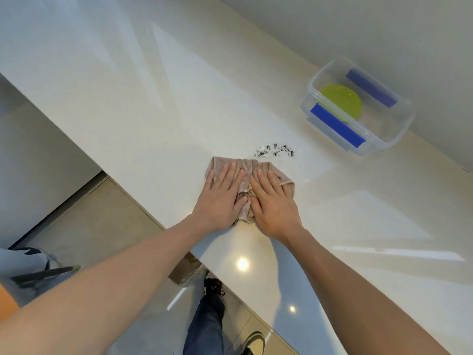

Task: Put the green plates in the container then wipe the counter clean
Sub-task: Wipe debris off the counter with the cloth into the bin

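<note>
A tan cloth (245, 172) lies bunched on the white counter (143, 119). My left hand (220, 198) and my right hand (272, 203) press flat on it side by side, fingers spread and pointing away from me. Just beyond the cloth's far right corner sits a small scatter of dark crumbs (276, 150). At the back right stands a clear plastic container (384, 142) with blue clip handles. Green plates (341, 99) lie inside it.
The counter's near edge runs diagonally from upper left to lower right, with tiled floor (102, 219) below it. My legs and shoes (212, 316) show beneath the edge. A wall (358, 29) rises behind the container.
</note>
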